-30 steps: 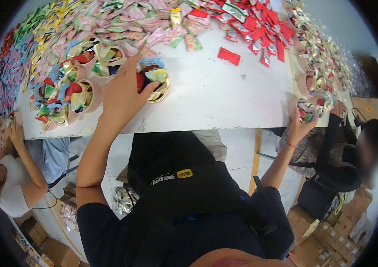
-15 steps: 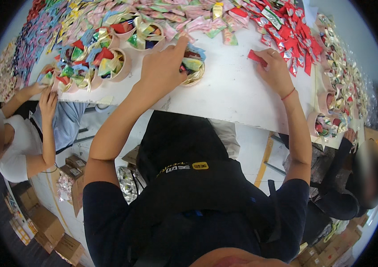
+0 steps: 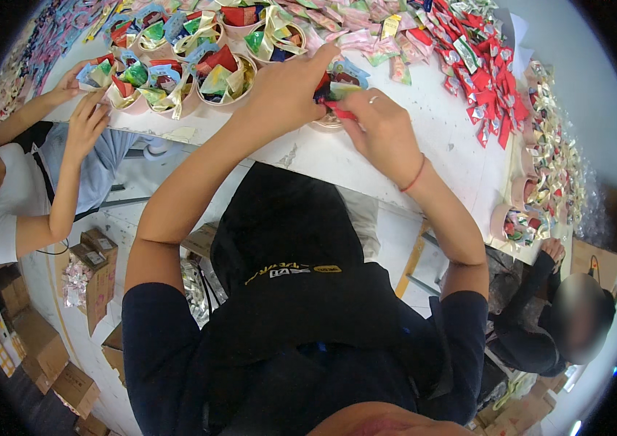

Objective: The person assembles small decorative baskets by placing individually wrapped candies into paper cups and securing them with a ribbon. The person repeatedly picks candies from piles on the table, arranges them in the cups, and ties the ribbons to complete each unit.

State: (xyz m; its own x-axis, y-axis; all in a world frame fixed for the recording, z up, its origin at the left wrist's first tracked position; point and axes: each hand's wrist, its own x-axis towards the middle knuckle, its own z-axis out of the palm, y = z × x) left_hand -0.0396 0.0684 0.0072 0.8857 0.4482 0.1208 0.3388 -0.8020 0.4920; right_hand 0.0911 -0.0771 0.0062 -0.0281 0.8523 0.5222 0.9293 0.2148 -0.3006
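Note:
Close to the table's near edge is a small round pale-pink box (image 3: 326, 126) filled with colourful wrapped packets, partly hidden by my hands. My left hand (image 3: 285, 93) curves round the box's left side, index finger stretched along the far side and thumb at the near rim. From the right, my right hand (image 3: 383, 131) pinches a small red packet (image 3: 340, 111) over the box's near side. Inside the box a light-blue wrapper (image 3: 350, 73) and some green and dark ones show. Just left of my left hand stands another filled round box (image 3: 222, 102) with a gold ribbon.
More filled boxes (image 3: 167, 112) crowd the left of the white table (image 3: 424, 156). Heaps of pink packets (image 3: 366, 45) and red packets (image 3: 488, 94) lie beyond. A person's hand (image 3: 89, 123) works at the left; another person's hand (image 3: 554, 251) rests by boxes at the right.
My right hand has moved left from the open tabletop to the box, carrying the red packet. My left hand stays beside the box. The whole view has shifted slightly.

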